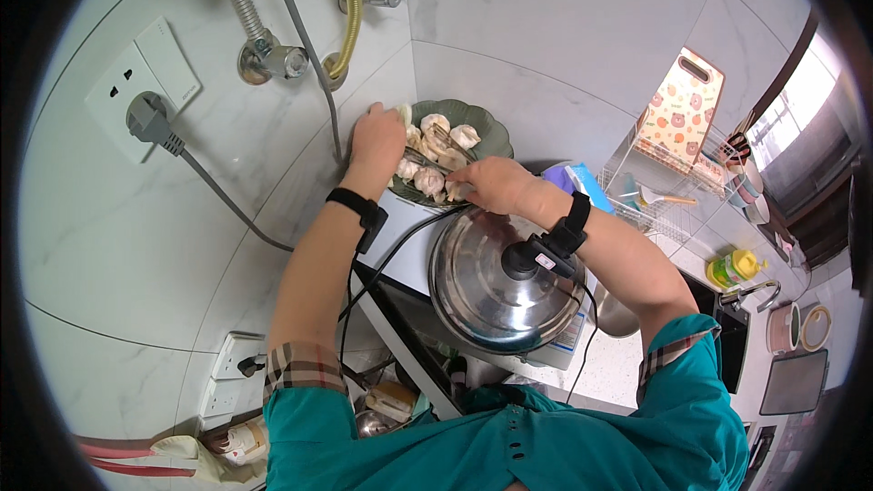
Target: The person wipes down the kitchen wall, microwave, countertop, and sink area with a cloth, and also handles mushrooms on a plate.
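Note:
A dark green plate (pixel 492 128) with a scalloped rim holds several garlic bulbs (pixel 430 181) and dry brown garlic stalks (pixel 462 143). My left hand (pixel 379 142) is at the plate's left side, beside a pale piece (pixel 405 114); its fingertips are largely hidden. From the right, my right hand (pixel 501 183) reaches over the near rim, fingertips touching the garlic at the plate's near right. Whether either hand grips something is unclear. Directly below my right hand sits a large round steel lid (pixel 477 293) with a black knob (pixel 520 260).
A grey cable runs from a wall plug (pixel 146 117) past my left arm. Metal shutoff valves (pixel 286 61) jut from the wall. To the right are a wire rack (pixel 658 218), a patterned cutting board (pixel 684 109), a steel bowl (pixel 616 314) and a faucet (pixel 757 293).

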Tool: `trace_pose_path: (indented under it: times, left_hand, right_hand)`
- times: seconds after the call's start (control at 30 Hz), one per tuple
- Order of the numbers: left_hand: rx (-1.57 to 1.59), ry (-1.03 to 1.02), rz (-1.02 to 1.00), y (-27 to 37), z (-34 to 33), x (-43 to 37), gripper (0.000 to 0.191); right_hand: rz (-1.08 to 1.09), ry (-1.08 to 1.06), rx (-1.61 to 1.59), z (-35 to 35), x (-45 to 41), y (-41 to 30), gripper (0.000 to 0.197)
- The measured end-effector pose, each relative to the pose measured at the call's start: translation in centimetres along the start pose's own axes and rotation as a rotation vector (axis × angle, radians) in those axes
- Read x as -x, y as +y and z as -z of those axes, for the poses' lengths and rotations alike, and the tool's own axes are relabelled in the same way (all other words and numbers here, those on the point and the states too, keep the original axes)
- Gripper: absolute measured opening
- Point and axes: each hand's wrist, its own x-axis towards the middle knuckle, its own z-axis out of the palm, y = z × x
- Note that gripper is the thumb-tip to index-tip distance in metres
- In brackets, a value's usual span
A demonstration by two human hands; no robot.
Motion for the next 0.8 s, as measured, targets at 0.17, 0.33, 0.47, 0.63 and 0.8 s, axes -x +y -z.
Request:
trace_pose_path:
  times: [0.17, 0.33, 0.47, 0.63, 0.8]
  left_hand:
    - [-0.19, -0.234, -0.152, 0.1, 0.5, 0.7, 0.009]
    - [-0.086, -0.406, -0.083, 0.7, 4.6, 2.5, 0.012]
    - [0.225, -0.618, -0.024, 0.9, 5.9, 4.3, 0.024]
    - [0.841, -0.224, 0.151, 0.4, 8.5, 7.5, 0.028]
    - [1.153, -0.057, 0.388, -0.1, 13.8, 13.4, 0.032]
  right_hand:
    - [-0.048, -0.009, 0.025, -0.2, 0.0, 0.1, 0.042]
    - [-0.039, -0.005, 0.064, 0.2, -0.2, 0.4, 0.054]
    - [0.002, -0.038, 0.055, 0.0, -0.5, 0.1, 0.053]
    - [0.099, -0.018, -0.053, -0.1, -0.6, 1.0, 0.045]
    - [0.123, 0.09, -0.068, 2.4, 3.1, 0.0, 0.04]
